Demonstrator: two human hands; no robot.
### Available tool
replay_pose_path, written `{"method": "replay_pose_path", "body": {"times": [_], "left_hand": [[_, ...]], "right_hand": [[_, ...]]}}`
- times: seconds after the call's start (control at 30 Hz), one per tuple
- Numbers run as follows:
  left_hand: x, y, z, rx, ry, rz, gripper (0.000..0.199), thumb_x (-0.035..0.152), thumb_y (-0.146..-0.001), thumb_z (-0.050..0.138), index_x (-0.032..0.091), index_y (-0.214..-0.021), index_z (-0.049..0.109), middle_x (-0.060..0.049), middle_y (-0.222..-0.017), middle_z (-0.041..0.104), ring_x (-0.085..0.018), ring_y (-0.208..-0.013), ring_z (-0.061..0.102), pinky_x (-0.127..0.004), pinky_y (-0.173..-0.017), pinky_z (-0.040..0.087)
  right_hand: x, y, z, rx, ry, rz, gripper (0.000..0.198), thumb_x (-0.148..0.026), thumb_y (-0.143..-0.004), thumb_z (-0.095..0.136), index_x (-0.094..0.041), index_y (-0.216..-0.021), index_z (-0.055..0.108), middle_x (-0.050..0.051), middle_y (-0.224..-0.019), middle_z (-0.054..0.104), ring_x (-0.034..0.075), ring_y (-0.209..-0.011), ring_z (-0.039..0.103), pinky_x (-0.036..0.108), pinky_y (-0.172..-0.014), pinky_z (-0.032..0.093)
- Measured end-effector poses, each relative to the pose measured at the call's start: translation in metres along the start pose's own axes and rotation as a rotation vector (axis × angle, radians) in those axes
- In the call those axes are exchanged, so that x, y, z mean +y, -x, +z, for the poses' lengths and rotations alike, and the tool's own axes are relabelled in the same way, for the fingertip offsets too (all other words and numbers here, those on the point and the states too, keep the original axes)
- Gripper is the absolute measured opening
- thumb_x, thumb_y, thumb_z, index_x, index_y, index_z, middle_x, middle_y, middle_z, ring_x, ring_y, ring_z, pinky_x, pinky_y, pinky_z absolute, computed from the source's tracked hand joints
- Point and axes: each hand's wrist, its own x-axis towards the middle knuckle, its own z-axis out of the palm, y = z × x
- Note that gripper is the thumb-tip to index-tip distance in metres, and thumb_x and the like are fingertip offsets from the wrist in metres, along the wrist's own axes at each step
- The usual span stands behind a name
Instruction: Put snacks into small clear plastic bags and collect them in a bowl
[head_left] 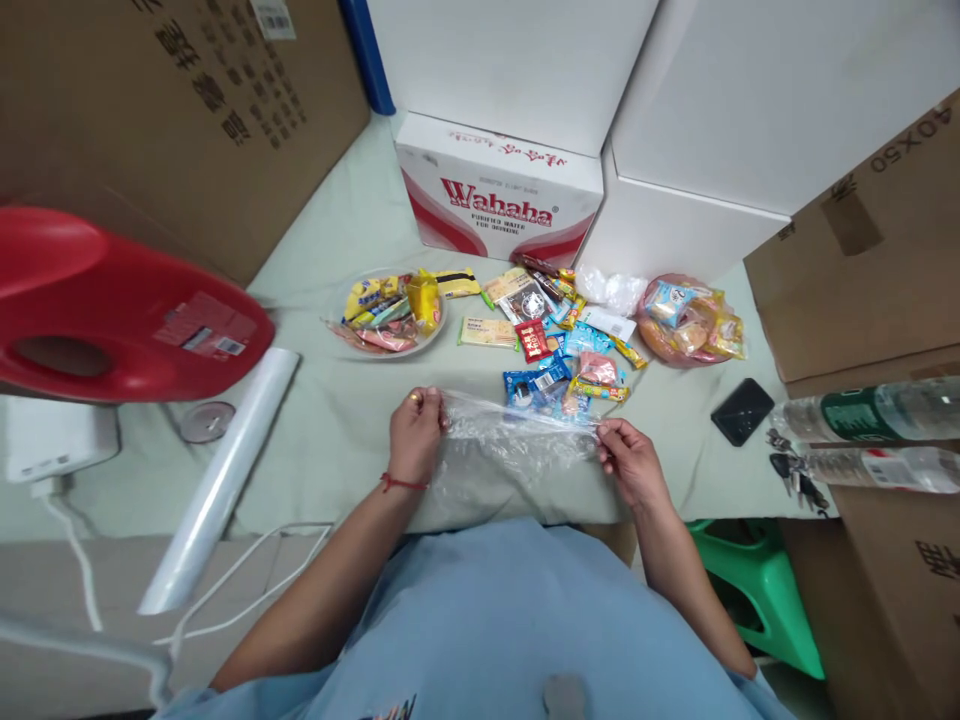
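Between my two hands a sheet of clear plastic film point(517, 455) is stretched low over the cloth-covered table. My left hand point(417, 430) pinches its left corner; my right hand point(626, 455) grips the opposite corner. Just beyond the film lies a loose pile of wrapped snacks, among them a blue packet point(536, 382), a red packet point(533, 340) and a beige packet point(487, 332). To the left stands a clear bowl point(339, 335) of snacks covered with film. A pinkish bowl point(670, 352) of snacks sits to the right, with crumpled white plastic point(611, 290) beside it.
A Wahaha carton point(499, 195) stands behind the snacks. On the left are a red jug point(112, 310), a roll of film point(225, 480) and a white power adapter point(60, 440). A phone point(742, 411), keys point(799, 480) and bottles point(885, 412) lie right, above a green stool point(772, 590).
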Motion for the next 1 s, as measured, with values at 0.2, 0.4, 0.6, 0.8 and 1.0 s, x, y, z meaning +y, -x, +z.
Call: {"method": "replay_pose_path", "body": {"times": [0.2,0.4,0.6,0.8,1.0], "left_hand": [[0.003,-0.01,0.006,-0.013,0.051,0.04,0.035,0.053,-0.096,0.056,0.023,-0.077,0.05,0.004,-0.068,0.055,-0.01,-0.048,0.044,-0.025,-0.047,0.034],[0.006,-0.007,0.013,-0.03,0.241,-0.096,0.033,0.053,-0.095,0.057,0.023,-0.083,0.05,0.001,-0.074,0.063,-0.009,-0.046,0.049,-0.022,-0.042,0.029],[-0.005,-0.013,-0.002,0.162,0.261,-0.097,0.031,0.053,-0.097,0.05,0.024,-0.105,0.055,-0.006,-0.109,0.07,-0.013,-0.079,0.07,-0.022,-0.058,0.048],[-0.004,0.044,-0.019,0.298,-0.503,0.493,0.055,0.046,-0.096,0.06,0.018,-0.142,0.051,-0.02,-0.152,0.05,-0.03,-0.146,0.046,-0.052,-0.118,0.041],[-0.008,0.055,-0.002,-0.162,-0.914,0.781,0.03,0.031,-0.1,0.053,0.022,-0.123,0.07,-0.013,-0.132,0.073,-0.032,-0.137,0.058,-0.059,-0.123,0.028]], "right_hand": [[0.009,0.002,0.0,-0.036,0.058,0.01,0.055,-0.066,-0.075,0.08,-0.023,-0.105,0.067,0.0,-0.082,0.067,0.011,-0.057,0.056,0.02,-0.042,0.037],[0.019,-0.004,0.006,-0.06,0.192,-0.07,0.06,-0.049,-0.073,0.083,-0.026,-0.122,0.058,-0.007,-0.07,0.058,0.011,-0.052,0.044,0.023,-0.046,0.03],[0.022,-0.002,-0.004,-0.013,0.165,-0.078,0.052,-0.045,-0.074,0.08,-0.026,-0.118,0.059,-0.008,-0.069,0.052,0.011,-0.052,0.037,0.025,-0.049,0.027],[0.03,0.017,-0.012,0.023,0.187,-0.04,0.048,-0.045,-0.074,0.082,-0.027,-0.115,0.064,-0.006,-0.069,0.054,0.013,-0.056,0.042,0.026,-0.051,0.031],[0.035,0.047,-0.036,-0.035,0.28,0.018,0.04,-0.046,-0.071,0.085,-0.027,-0.105,0.072,-0.004,-0.071,0.059,0.016,-0.062,0.051,0.028,-0.058,0.039]]}}
